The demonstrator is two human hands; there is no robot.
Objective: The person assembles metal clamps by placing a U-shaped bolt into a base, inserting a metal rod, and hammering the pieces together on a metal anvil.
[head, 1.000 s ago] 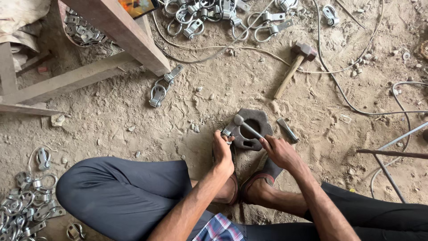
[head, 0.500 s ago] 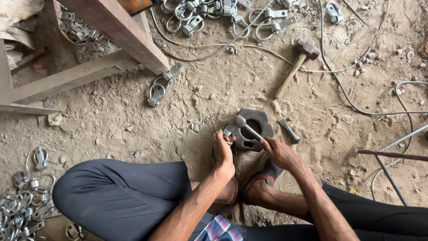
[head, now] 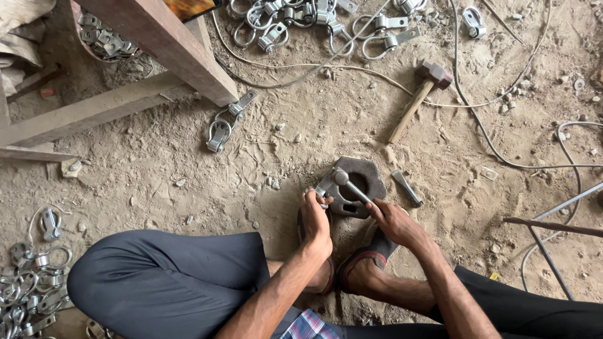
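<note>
- Dark iron forms the heavy block [head: 358, 185], which lies on the sandy floor [head: 157, 169] just in front of the person's feet and serves as the landmark below.
- A small grey metal clamp piece [head: 326, 186] is held against the block's left edge by the left hand [head: 316, 221], its fingers curled and pinched onto the piece.
- A steel rod [head: 350, 187] with a rounded head is gripped by the right hand [head: 394, 221], fingers closed around its lower end; the head rests over the block's hollow.
- To do this step well, the piece would best be kept flat and steady on the block, and the rod seated squarely before force is applied; fingertips should be kept off the contact point.
- A wooden-handled hammer [head: 418, 97] lies beyond the block, up and to the right, and a short chisel [head: 407, 188] just to its right.
- Finished grey clamps [head: 314, 19] are heaped far beyond the block; another heap [head: 28, 285] lies far to its left, and one pair [head: 225, 122] up and to the left.
- No packages, labels or signs can be made out.
</note>
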